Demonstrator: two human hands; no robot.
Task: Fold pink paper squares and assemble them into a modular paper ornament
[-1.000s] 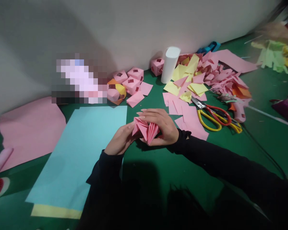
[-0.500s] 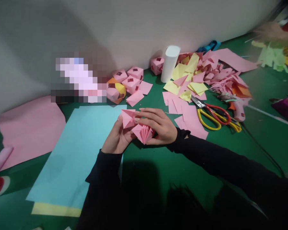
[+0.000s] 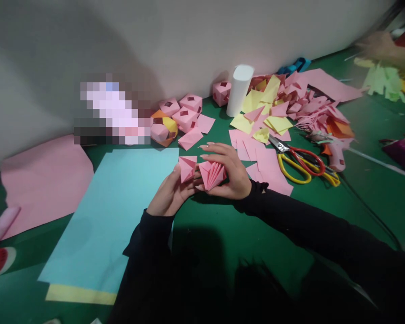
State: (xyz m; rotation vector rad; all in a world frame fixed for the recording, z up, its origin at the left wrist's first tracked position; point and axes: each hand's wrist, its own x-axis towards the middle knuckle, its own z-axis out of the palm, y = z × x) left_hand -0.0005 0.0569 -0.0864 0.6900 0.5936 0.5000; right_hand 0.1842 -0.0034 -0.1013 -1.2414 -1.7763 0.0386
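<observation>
My left hand (image 3: 166, 194) is closed around a folded pink paper piece (image 3: 187, 168), pinching it between thumb and fingers with a creased triangular face turned up. In my right hand (image 3: 235, 175) sits a stack of folded pink paper pieces (image 3: 213, 174), its pleated edges fanned out towards me. The thumb is below the stack and the fingers arch over its far side. Both pieces are close together, with a small gap between them. The fingertips of my left hand partly disappear under the paper.
Blue paper (image 3: 121, 198) lies left of my hands, pink sheet (image 3: 47, 180) beyond. Pink paper cubes (image 3: 185, 118) stand by the wall. Right are a white canister (image 3: 239, 90), scissors (image 3: 295, 159), glue gun (image 3: 336, 155) and a scrap pile (image 3: 300, 96). Another person's blurred hand (image 3: 388, 49) is far right.
The fanned stack has shifted right and slightly away from me with my right hand, parting from the left piece. My left hand has moved a little right.
</observation>
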